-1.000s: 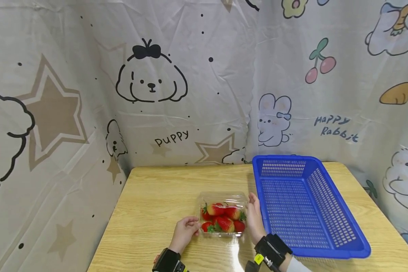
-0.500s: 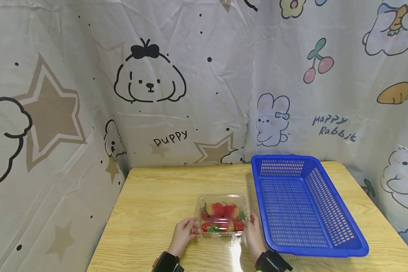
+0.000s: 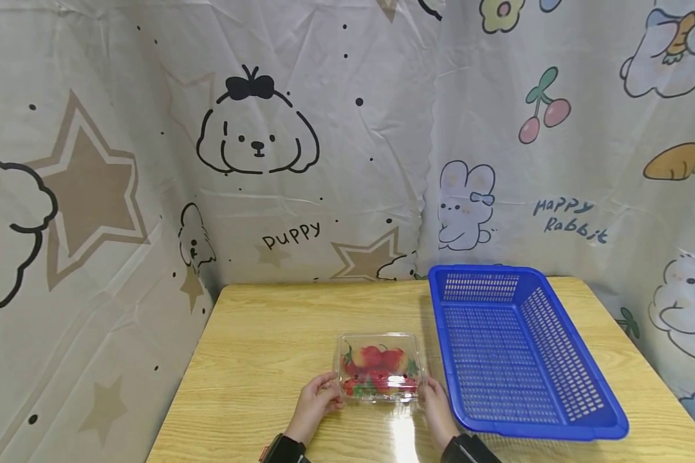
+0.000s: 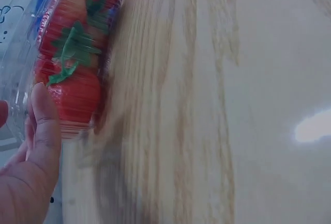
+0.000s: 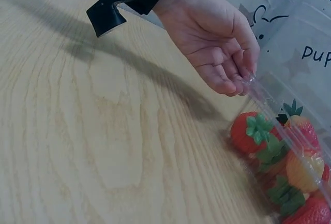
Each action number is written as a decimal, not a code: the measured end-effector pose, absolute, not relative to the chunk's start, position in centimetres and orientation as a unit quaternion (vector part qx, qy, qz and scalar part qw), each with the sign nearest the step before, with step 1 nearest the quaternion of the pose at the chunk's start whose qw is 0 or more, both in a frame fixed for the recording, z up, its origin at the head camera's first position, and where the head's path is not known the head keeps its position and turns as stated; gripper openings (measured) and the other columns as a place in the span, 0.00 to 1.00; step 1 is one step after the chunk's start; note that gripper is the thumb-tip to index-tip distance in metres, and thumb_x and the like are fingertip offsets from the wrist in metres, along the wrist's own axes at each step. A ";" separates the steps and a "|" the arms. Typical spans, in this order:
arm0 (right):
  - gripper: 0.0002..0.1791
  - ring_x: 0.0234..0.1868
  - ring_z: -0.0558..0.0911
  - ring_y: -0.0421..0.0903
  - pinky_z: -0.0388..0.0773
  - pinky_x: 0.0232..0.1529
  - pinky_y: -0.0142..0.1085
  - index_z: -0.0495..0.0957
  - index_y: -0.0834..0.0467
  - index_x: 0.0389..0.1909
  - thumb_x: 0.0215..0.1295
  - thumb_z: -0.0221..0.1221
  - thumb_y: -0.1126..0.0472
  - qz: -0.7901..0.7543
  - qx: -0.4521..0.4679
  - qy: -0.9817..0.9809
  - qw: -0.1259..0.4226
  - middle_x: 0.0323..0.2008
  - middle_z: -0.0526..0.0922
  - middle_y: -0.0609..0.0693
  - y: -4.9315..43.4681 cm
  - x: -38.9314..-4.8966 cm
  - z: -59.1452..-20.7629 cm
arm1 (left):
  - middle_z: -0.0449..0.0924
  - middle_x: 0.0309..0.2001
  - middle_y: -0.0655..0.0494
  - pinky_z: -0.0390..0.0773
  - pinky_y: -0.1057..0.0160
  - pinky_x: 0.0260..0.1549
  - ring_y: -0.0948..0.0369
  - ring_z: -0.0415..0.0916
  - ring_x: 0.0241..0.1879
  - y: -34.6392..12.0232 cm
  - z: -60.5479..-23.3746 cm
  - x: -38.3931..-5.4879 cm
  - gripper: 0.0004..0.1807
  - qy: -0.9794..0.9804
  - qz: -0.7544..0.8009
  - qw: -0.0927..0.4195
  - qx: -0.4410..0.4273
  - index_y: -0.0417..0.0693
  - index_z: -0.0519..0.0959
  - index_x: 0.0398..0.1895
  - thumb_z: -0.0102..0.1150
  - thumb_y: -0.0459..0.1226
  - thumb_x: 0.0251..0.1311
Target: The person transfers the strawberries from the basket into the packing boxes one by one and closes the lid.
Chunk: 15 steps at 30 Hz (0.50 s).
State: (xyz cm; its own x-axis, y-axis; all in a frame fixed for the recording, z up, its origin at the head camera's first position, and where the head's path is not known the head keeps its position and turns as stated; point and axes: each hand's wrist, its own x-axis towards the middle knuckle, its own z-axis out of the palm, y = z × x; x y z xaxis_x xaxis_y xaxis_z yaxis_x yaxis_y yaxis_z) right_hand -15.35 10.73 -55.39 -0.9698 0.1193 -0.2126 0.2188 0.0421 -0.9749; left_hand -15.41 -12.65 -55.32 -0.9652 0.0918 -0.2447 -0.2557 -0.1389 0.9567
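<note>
A clear plastic clamshell box (image 3: pixel 379 339) of red strawberries (image 3: pixel 372 356) sits on the wooden table, its lid down over the fruit. My left hand (image 3: pixel 315 402) pinches the box's front left edge; the right wrist view shows these fingertips gathered on the clear rim. In the left wrist view the thumb of this hand (image 4: pixel 33 167) lies along the box's side. My right hand (image 3: pixel 437 409) holds the right edge near its front corner, thumb on the near side. Its other fingertips are partly hidden in the head view, and the right wrist view does not show this hand.
A blue perforated plastic basket (image 3: pixel 591 350) stands on the table (image 3: pixel 266 334) just right of the box, close to my right hand. Printed cloth (image 3: pixel 301 212) hangs behind the table and along its left side.
My right hand has slid from the box's back right corner to the front right. The clear lid has come down flatter over the strawberries. My left hand has stayed at the left edge.
</note>
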 end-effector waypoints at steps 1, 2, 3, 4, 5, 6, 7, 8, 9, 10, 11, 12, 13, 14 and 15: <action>0.21 0.39 0.73 0.50 0.72 0.45 0.43 0.58 0.80 0.52 0.65 0.38 0.67 -0.685 0.120 0.717 0.037 0.38 0.72 0.63 10.8 -15.4 -55.5 | 0.71 0.33 0.54 0.80 0.65 0.34 0.63 0.74 0.31 -12.6 -55.3 -15.4 0.27 0.646 0.751 0.116 -0.065 0.20 0.58 0.57 0.48 0.31 0.60; 0.19 0.36 0.71 0.45 0.71 0.41 0.39 0.59 0.79 0.50 0.64 0.39 0.67 -0.688 0.125 0.714 0.038 0.35 0.72 0.58 10.8 -15.4 -55.5 | 0.73 0.33 0.54 0.80 0.65 0.34 0.63 0.75 0.31 -12.6 -55.3 -15.4 0.26 0.647 0.751 0.117 -0.067 0.20 0.59 0.57 0.48 0.31 0.60; 0.18 0.33 0.70 0.41 0.71 0.38 0.35 0.60 0.77 0.49 0.64 0.40 0.67 -0.693 0.130 0.708 0.039 0.34 0.71 0.52 10.9 -15.3 -55.6 | 0.74 0.32 0.54 0.80 0.66 0.33 0.63 0.75 0.31 -12.6 -55.3 -15.4 0.25 0.645 0.752 0.118 -0.069 0.20 0.60 0.55 0.49 0.31 0.59; 0.17 0.31 0.70 0.40 0.71 0.35 0.32 0.61 0.76 0.48 0.65 0.42 0.66 -0.699 0.133 0.702 0.043 0.32 0.70 0.50 10.9 -15.3 -55.8 | 0.75 0.30 0.54 0.80 0.66 0.33 0.63 0.75 0.30 -12.6 -55.3 -15.3 0.24 0.643 0.753 0.118 -0.073 0.19 0.61 0.54 0.49 0.31 0.59; 0.17 0.29 0.70 0.40 0.71 0.34 0.32 0.61 0.75 0.48 0.65 0.42 0.65 -0.707 0.133 0.694 0.046 0.30 0.70 0.49 10.9 -15.2 -55.9 | 0.76 0.29 0.55 0.80 0.66 0.32 0.63 0.75 0.30 -12.5 -55.3 -15.3 0.23 0.639 0.756 0.116 -0.077 0.19 0.62 0.53 0.49 0.30 0.58; 0.16 0.28 0.71 0.39 0.72 0.33 0.30 0.60 0.74 0.48 0.65 0.43 0.65 -0.716 0.132 0.683 0.048 0.30 0.70 0.49 11.0 -15.2 -56.0 | 0.76 0.29 0.55 0.80 0.67 0.32 0.64 0.75 0.29 -12.5 -55.3 -15.3 0.22 0.635 0.759 0.116 -0.081 0.20 0.63 0.52 0.49 0.29 0.58; 0.15 0.27 0.72 0.38 0.73 0.31 0.29 0.59 0.73 0.47 0.65 0.43 0.66 -0.728 0.128 0.672 0.049 0.29 0.70 0.48 11.0 -15.2 -56.0 | 0.76 0.28 0.55 0.80 0.67 0.31 0.64 0.75 0.29 -12.5 -55.3 -15.3 0.21 0.632 0.761 0.114 -0.085 0.20 0.63 0.51 0.49 0.29 0.57; 0.15 0.26 0.72 0.37 0.74 0.31 0.28 0.59 0.73 0.47 0.65 0.43 0.66 -0.738 0.124 0.661 0.052 0.28 0.70 0.48 11.0 -15.1 -56.1 | 0.77 0.27 0.55 0.80 0.67 0.31 0.64 0.75 0.28 -12.4 -55.4 -15.3 0.21 0.630 0.763 0.113 -0.090 0.20 0.63 0.50 0.49 0.28 0.56; 0.15 0.25 0.73 0.37 0.74 0.30 0.27 0.57 0.73 0.47 0.64 0.43 0.66 -0.749 0.118 0.650 0.054 0.28 0.70 0.48 11.0 -15.1 -56.2 | 0.77 0.27 0.55 0.80 0.67 0.30 0.64 0.75 0.27 -12.4 -55.4 -15.3 0.20 0.628 0.765 0.111 -0.094 0.20 0.64 0.49 0.49 0.28 0.56; 0.16 0.24 0.73 0.37 0.75 0.29 0.27 0.56 0.73 0.47 0.63 0.44 0.67 -0.758 0.111 0.640 0.057 0.27 0.70 0.48 11.1 -15.1 -56.3 | 0.77 0.26 0.55 0.80 0.68 0.30 0.65 0.75 0.27 -12.3 -55.4 -15.3 0.19 0.627 0.765 0.109 -0.098 0.21 0.64 0.49 0.49 0.27 0.56; 0.16 0.24 0.74 0.37 0.75 0.29 0.27 0.56 0.73 0.47 0.63 0.44 0.67 -0.766 0.106 0.631 0.058 0.27 0.70 0.48 11.2 -15.0 -56.3 | 0.77 0.26 0.56 0.80 0.68 0.29 0.65 0.75 0.26 -12.2 -55.4 -15.3 0.19 0.626 0.766 0.107 -0.101 0.21 0.64 0.48 0.49 0.27 0.55; 0.16 0.24 0.74 0.37 0.75 0.28 0.27 0.56 0.73 0.47 0.62 0.44 0.67 -0.771 0.097 0.627 0.055 0.27 0.71 0.48 11.2 -15.0 -56.4 | 0.77 0.26 0.56 0.80 0.68 0.29 0.66 0.75 0.26 -12.2 -55.4 -15.3 0.18 0.627 0.765 0.106 -0.103 0.22 0.64 0.47 0.49 0.27 0.56; 0.16 0.24 0.74 0.37 0.75 0.28 0.27 0.56 0.72 0.46 0.61 0.44 0.67 -0.774 0.095 0.624 0.055 0.26 0.71 0.48 11.2 -15.0 -56.4 | 0.76 0.26 0.56 0.80 0.69 0.29 0.66 0.75 0.25 -12.1 -55.4 -15.3 0.17 0.628 0.764 0.105 -0.105 0.22 0.64 0.47 0.49 0.26 0.55; 0.16 0.23 0.74 0.37 0.74 0.28 0.27 0.56 0.72 0.46 0.61 0.44 0.67 -0.774 0.094 0.623 0.054 0.26 0.71 0.48 11.3 -15.0 -56.5 | 0.76 0.26 0.56 0.80 0.69 0.28 0.66 0.75 0.25 -12.1 -55.4 -15.3 0.16 0.629 0.763 0.104 -0.105 0.23 0.64 0.46 0.48 0.26 0.56; 0.15 0.23 0.74 0.37 0.74 0.27 0.27 0.56 0.72 0.45 0.60 0.44 0.68 -0.777 0.087 0.621 0.052 0.26 0.71 0.48 11.4 -15.0 -56.6 | 0.76 0.26 0.56 0.80 0.69 0.28 0.66 0.75 0.25 -12.0 -55.4 -15.3 0.15 0.630 0.763 0.102 -0.106 0.23 0.64 0.45 0.48 0.26 0.56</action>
State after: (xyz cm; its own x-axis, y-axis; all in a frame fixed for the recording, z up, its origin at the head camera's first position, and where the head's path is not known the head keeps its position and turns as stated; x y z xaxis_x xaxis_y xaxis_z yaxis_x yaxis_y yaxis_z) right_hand -15.00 11.35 -56.56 -0.9794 0.0273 -0.2000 0.1891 -0.2229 -0.9563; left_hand -15.29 -12.03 -55.37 -0.9566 0.0230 -0.2905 -0.2896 -0.1861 0.9389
